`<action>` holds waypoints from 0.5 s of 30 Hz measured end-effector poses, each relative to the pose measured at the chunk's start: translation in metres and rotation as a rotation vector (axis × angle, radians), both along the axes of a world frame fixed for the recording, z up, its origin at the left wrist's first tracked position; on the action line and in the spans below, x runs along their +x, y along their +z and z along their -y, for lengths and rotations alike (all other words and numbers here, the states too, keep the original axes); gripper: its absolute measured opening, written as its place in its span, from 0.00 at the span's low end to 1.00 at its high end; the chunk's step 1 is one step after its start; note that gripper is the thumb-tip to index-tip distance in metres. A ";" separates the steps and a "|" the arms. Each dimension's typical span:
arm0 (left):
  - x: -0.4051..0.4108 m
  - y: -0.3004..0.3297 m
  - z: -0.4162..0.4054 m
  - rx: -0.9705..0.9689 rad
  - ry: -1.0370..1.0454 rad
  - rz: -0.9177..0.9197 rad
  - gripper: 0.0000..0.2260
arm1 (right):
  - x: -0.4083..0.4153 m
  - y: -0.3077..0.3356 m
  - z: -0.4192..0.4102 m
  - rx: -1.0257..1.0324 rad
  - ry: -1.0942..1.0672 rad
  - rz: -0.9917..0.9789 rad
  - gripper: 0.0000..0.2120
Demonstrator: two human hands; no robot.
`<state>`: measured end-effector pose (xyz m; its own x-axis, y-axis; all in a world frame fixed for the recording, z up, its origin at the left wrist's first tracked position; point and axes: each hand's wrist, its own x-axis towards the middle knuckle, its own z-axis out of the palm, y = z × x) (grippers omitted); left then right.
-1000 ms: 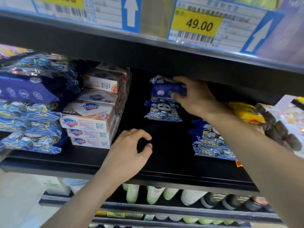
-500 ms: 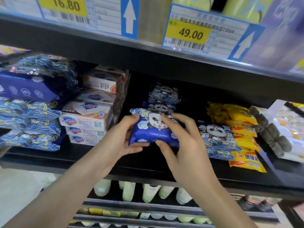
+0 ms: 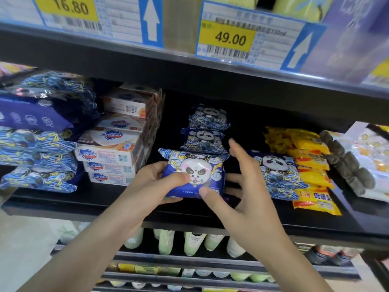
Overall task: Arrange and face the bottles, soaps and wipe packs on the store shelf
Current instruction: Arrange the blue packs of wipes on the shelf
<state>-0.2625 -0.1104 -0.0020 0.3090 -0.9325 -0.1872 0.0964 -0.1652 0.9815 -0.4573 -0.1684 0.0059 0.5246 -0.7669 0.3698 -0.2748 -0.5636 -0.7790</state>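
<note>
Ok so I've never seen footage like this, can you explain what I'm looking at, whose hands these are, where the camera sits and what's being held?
There is no machine here. A person wears a camera on the head, looking forward and down, so you see their own two arms reaching to a black store shelf.

The left hand grips a blue wipe pack with a panda face, thumb on its front. The right hand pinches the pack's lower right corner with its thumb; its other fingers are spread.

Behind it lie two more panda packs. To the left stand stacked soap boxes and a pile of blue packs. To the right lie another panda pack and yellow packets. Price tags hang above, and bottles stand on the shelf below.
</note>
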 end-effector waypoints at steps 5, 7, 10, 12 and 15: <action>0.001 0.003 -0.003 -0.102 -0.011 0.022 0.18 | -0.002 0.023 0.000 0.177 -0.005 0.035 0.36; 0.003 0.005 -0.002 -0.150 0.000 0.036 0.22 | -0.003 0.030 0.001 0.306 0.042 0.021 0.29; 0.004 0.007 -0.001 -0.234 -0.015 0.044 0.24 | -0.003 0.038 0.007 0.526 0.079 0.016 0.19; 0.003 0.006 -0.002 -0.277 -0.032 0.062 0.24 | -0.001 0.041 0.012 0.671 0.089 0.030 0.18; 0.003 0.005 -0.004 -0.315 -0.021 0.109 0.24 | 0.003 0.039 0.020 0.826 0.138 0.032 0.28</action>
